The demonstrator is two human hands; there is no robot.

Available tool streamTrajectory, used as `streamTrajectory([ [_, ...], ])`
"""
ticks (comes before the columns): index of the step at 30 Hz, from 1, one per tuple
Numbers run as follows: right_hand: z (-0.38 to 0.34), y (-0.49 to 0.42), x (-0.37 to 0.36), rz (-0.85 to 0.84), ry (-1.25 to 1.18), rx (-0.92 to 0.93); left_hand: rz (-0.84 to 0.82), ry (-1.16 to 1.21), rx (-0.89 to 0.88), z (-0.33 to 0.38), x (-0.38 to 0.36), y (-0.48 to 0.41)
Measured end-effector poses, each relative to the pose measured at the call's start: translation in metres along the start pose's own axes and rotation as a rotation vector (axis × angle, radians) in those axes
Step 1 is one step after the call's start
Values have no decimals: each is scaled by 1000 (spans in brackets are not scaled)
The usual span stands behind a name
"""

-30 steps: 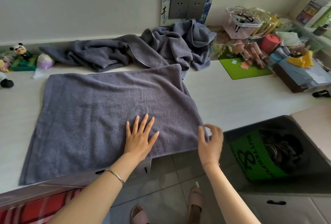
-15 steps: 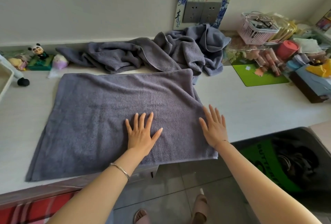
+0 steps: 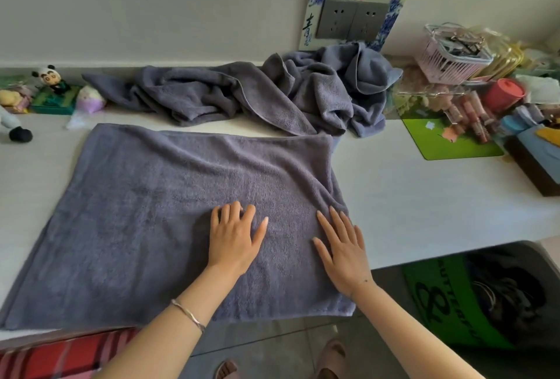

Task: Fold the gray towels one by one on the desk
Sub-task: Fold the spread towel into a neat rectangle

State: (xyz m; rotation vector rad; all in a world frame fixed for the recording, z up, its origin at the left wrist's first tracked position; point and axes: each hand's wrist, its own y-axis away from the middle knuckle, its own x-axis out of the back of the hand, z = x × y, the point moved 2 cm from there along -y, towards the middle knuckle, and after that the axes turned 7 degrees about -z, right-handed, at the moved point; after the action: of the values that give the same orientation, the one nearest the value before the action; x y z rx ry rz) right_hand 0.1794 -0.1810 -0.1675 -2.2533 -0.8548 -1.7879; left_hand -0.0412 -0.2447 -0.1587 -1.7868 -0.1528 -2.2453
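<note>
Gray terry towel (image 3: 157,212), spread out flat across the near part of the white table (image 3: 424,206). Its near edge runs along the table's near lip, and the near right corner just pokes over.

My left hand (image 3: 233,239) is palm-down on the cloth around its middle, and my right hand (image 3: 342,254) is palm-down by the right edge. The fingers (image 3: 325,224) of both are released and laid out, pressing on the pile and grasping nothing.

I'd judge this cloth soft, thick and floppy, and light enough for two hands. It has no stiffness, so it will likely sag and drag wherever I don't support it. The pile should grip the tabletop rather than slide.

A raised crease runs from the far right corner down to my right fingertips, and that wants smoothing first. For the fold, I reckon the places to pinch are the two right corners, near and far, carried over to the left edge.

Far back against the wall, the crumpled heap of gray towels (image 3: 272,96) waits, touching the flat one's far right corner.
</note>
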Motion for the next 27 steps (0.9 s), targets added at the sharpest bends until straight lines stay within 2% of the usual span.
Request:
streamTrajectory([
  [3, 1, -4, 18, 116, -170, 52, -1, 67, 46, 6, 2, -20],
  [6, 12, -50, 50, 237, -375, 41, -108, 90, 84, 7, -5, -49],
  [9, 20, -110, 79, 263, -443, 71, -198, 80, 125, 8, -15, -77],
  [13, 19, -173, 106, 101, -499, 112, -173, 31, 177, 10, -23, -92],
  [16, 23, -209, 116, 3, -297, 156, -155, 5, 195, 10, -29, -94],
  [19, 24, -227, 129, -188, -159, 200, -147, 2, 203, 9, -32, -94],
  [21, 23, -234, 142, -234, -356, 208, -143, -12, 211, 10, -34, -93],
  [23, 29, -245, 149, -156, -599, 170, -139, -27, 221, 10, -35, -95],
  [24, 32, -249, 148, -106, -615, 165, -146, -35, 224, 10, -35, -96],
  [27, 41, -258, 134, 71, -358, 167, -158, -62, 245, 10, -36, -97],
])
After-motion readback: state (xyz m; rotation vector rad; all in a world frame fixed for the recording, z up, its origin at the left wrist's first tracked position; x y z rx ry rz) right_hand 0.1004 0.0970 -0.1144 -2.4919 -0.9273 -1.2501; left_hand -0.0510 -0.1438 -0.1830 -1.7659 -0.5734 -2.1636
